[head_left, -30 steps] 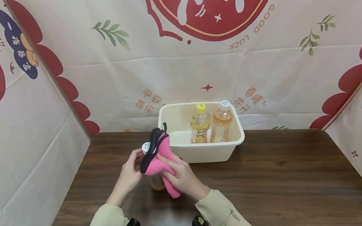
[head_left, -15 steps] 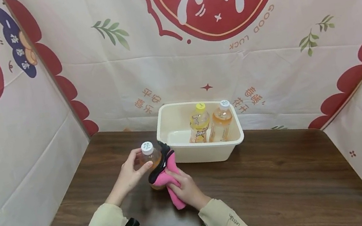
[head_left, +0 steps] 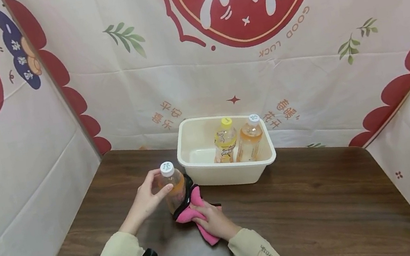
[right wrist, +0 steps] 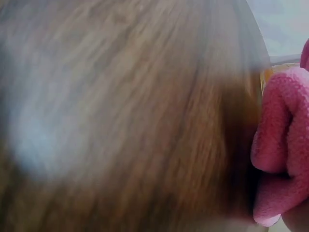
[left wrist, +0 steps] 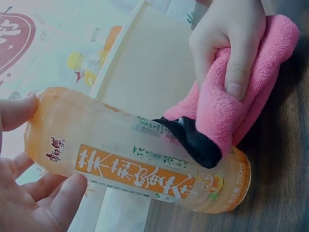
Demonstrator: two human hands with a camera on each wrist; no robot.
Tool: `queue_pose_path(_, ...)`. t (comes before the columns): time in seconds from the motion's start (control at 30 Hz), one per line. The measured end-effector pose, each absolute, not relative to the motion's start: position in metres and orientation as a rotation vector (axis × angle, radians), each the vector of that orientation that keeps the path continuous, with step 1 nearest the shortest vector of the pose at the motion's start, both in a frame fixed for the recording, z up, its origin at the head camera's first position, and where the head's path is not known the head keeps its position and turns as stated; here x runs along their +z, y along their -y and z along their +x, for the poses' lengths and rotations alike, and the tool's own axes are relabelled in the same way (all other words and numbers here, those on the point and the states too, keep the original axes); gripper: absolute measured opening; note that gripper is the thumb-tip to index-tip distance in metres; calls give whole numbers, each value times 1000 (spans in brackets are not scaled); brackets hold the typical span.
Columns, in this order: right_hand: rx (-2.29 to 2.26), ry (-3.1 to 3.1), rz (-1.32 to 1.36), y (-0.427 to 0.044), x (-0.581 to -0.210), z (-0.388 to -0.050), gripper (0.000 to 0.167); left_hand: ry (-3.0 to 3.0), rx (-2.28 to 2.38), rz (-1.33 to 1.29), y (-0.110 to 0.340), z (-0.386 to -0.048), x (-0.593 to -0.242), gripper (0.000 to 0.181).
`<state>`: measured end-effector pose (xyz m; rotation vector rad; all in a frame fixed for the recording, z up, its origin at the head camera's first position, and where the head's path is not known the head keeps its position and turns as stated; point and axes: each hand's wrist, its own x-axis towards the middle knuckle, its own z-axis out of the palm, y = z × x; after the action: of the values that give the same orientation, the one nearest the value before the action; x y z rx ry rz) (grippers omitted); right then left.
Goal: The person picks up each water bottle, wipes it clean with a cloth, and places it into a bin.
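Note:
A clear drink bottle (head_left: 176, 186) with a white cap and an orange label stands on the table in front of the bin. My left hand (head_left: 149, 199) grips it around the upper part, thumb on the near side. In my right hand (head_left: 214, 223) is a bunched pink cloth (left wrist: 256, 92) with black edging. The cloth touches the lower side of the bottle (left wrist: 130, 154), as the left wrist view shows. Only folds of the pink cloth (right wrist: 280, 130) and a sliver of the bottle appear in the right wrist view.
Behind the bottle stands a cream plastic bin (head_left: 228, 173). Inside it, on the right, are a yellow-capped bottle (head_left: 225, 140) and a white-capped bottle (head_left: 249, 141). The dark wooden table (head_left: 314, 209) meets printed cloth walls at the back and sides.
My right hand has brought the cloth down the bottle's side, toward its base, uncovering its upper part. My left thumb has come round to the near side of the bottle.

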<state>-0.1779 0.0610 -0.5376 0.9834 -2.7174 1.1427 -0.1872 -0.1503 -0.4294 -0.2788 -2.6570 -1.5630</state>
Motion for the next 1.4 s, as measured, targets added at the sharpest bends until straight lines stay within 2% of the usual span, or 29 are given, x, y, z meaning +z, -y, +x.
queue_pose_path(0.4,1186,2614,967,-64,-533,-173,43,2686,-1584,-262,151,-187,-430,54)
queue_pose_path(0.63,1208,2280,1031,-62,-498,-179,48,2655,-1553,-285,151,-190,-432,52)
queue_pose_path(0.93,1187,2229,1061,-54,-462,-183,47,2539,-1534,-362,150,-189,-433,41)
queue_pose_path(1.1,1191,2230,1046,-46,-442,-187,49,2492,-1544,-387,149,-190,-434,43)
queue_pose_path(1.23,1189,2219,1020,-42,-450,-186,47,2490,-1548,-379,150,-189,-434,43)
queue_pose_path(1.4,1230,2190,957,-43,-478,-184,47,2522,-1535,-346,149,-190,-434,41)
